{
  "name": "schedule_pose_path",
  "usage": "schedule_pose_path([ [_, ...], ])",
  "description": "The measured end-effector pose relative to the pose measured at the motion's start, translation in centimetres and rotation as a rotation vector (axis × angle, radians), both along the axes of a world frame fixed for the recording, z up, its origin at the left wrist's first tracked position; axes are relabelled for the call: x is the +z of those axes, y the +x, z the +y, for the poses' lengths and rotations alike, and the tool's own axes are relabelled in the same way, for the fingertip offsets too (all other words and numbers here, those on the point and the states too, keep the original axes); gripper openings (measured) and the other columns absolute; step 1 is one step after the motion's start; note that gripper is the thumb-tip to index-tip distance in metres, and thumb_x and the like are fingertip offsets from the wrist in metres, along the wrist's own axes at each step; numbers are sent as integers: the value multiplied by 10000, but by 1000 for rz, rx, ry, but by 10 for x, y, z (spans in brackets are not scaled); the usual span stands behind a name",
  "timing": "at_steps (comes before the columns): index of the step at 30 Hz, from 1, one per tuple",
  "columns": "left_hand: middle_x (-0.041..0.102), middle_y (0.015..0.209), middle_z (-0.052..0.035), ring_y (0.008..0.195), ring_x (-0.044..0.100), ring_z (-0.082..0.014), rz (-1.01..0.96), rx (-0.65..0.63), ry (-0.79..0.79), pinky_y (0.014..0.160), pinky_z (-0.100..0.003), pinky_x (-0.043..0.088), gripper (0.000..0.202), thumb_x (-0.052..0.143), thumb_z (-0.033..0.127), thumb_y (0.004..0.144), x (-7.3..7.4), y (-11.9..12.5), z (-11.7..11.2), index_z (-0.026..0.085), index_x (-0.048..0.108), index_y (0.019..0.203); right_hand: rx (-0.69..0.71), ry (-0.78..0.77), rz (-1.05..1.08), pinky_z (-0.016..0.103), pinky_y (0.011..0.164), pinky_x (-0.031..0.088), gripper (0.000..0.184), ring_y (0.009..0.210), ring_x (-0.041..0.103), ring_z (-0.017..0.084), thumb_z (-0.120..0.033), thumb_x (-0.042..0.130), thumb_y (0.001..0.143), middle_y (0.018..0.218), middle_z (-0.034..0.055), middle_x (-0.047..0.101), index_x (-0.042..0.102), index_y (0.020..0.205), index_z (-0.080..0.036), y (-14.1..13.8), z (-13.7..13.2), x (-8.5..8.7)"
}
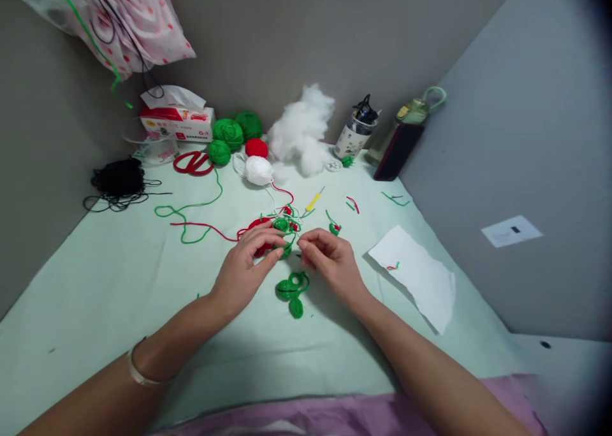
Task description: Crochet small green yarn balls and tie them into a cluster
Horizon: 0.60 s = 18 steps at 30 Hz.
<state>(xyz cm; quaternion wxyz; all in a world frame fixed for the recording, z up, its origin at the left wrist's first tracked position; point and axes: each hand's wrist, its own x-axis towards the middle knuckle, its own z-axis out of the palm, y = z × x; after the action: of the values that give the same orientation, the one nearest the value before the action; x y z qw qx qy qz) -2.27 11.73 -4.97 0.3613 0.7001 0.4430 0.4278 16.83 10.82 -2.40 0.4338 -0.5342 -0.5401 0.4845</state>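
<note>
My left hand (248,257) holds a small green crocheted piece (287,251) between thumb and fingers, over the middle of the table. Close by on the right, my right hand (333,262) is closed in a pinch near a strand of green yarn (293,237); what lies between its fingertips is too small to make out. Just in front of both hands lies a green crocheted leaf piece (296,307) with a loop. Behind the fingers sit a coil of red yarn (261,224) and small red, green and white pieces. A yellow-handled hook (313,201) lies farther back.
Along the back stand a tissue box (178,125), green yarn balls (228,134), white stuffing (306,130), a pen cup (354,136) and a bottle (392,130) with a phone. Red scissors (193,162) and black yarn (118,178) are at left, torn white paper (421,276) at right.
</note>
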Motion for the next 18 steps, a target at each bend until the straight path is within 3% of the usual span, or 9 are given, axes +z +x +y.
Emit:
schedule_pose_path([
  [6,769,1132,-67,1262,617,-270,-20,-18,9,1101,-518,477,132,625,266,942,0,1,-1,237,738,1002,-63,56,-24,265,548,420,248,544,550,117,-459,684,894,662,-20,627,671,879,-211,4,3,-2],
  [10,758,1124,-62,1209,632,-246,-30,-50,31,1077,-482,491,142,602,234,953,2,2,-3,235,736,1001,49,11,121,296,717,527,246,720,670,151,-459,690,901,819,18,702,673,906,-213,1,5,-3],
  [13,731,1096,-66,1142,641,-233,-55,-19,9,1029,-457,507,145,579,207,947,7,3,-5,227,719,980,90,8,168,294,765,531,258,761,659,145,-455,715,887,816,19,705,679,875,-200,-1,4,-3],
  [16,650,1297,-90,1133,636,-229,-133,35,-105,932,-404,542,176,566,161,909,13,5,-9,221,674,1035,109,29,211,290,736,525,255,730,644,135,-447,718,892,835,26,728,672,853,-200,-2,1,1],
  [18,585,1416,-99,1107,653,-221,-217,-38,-233,885,-382,560,279,560,150,895,15,7,-12,234,628,1152,150,35,230,303,727,531,245,733,655,146,-439,714,898,829,35,737,684,854,-200,-2,-1,4],
])
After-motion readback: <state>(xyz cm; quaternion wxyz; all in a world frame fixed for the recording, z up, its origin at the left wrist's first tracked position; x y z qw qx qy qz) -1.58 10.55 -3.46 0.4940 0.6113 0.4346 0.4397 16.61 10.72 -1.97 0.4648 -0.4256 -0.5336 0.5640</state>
